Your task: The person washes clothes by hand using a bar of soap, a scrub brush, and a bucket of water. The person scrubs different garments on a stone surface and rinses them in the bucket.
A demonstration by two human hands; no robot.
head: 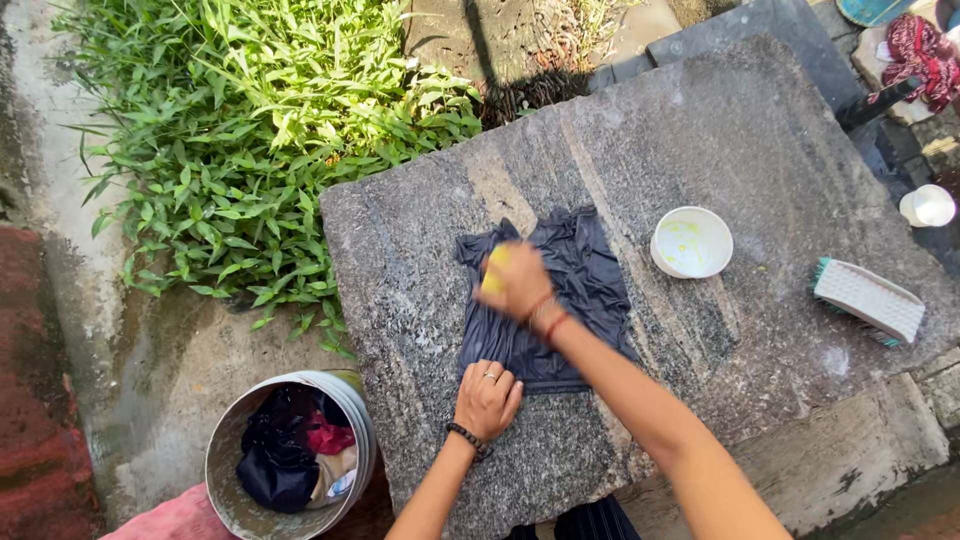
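A small round white plastic bowl [691, 242] with yellowish residue inside stands on the grey speckled stone worktop [760, 150], toward its right side. Further right, near the right edge, lies a white scrubbing brush with green bristles [867, 300], tipped on its side. Off the worktop's lower left corner, a round metal bucket [290, 456] sits on the ground, holding dark, red and pale crumpled clothes. A bed of leafy green plants [250, 130] grows past the left edge. Beyond the far right corner a red patterned cloth [920, 50] lies bunched, with a small white cup [928, 206] below it.
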